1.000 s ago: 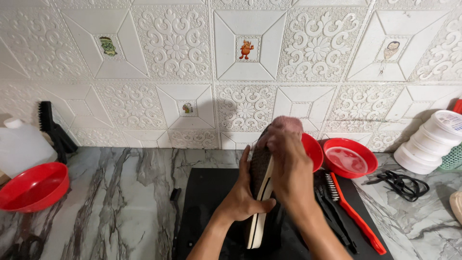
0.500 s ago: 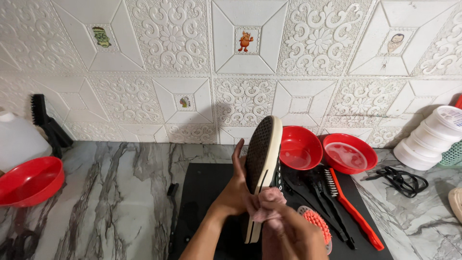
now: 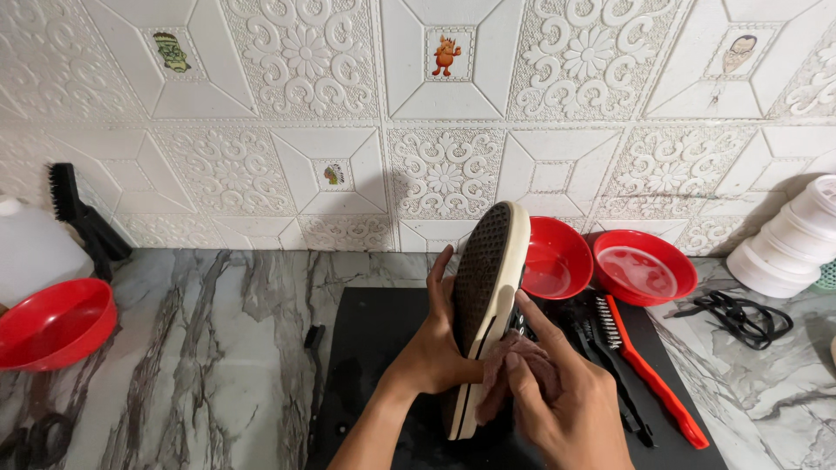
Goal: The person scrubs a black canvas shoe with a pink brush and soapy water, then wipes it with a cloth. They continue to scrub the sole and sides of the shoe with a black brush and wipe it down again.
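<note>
A black shoe [image 3: 484,287] with a cream rubber edge and a dark waffle sole stands on end over a black mat [image 3: 374,348]. My left hand [image 3: 435,344] grips it from the left side, fingers up along the sole. My right hand [image 3: 557,396] presses a crumpled pinkish-brown cloth [image 3: 514,361] against the shoe's lower right side, index finger pointing up along the rubber edge.
Two red bowls [image 3: 557,257] [image 3: 644,265] holding liquid stand behind the shoe. A red-handled brush [image 3: 649,365] and black brushes [image 3: 601,348] lie on the mat's right. Black laces [image 3: 736,313], stacked white tubs [image 3: 788,239], a red bowl [image 3: 52,322], a white jug [image 3: 30,252], a black brush [image 3: 83,213].
My right hand has come down from the top of the shoe to its lower right side with the cloth. The camera has tilted slightly; the shoe stays upright.
</note>
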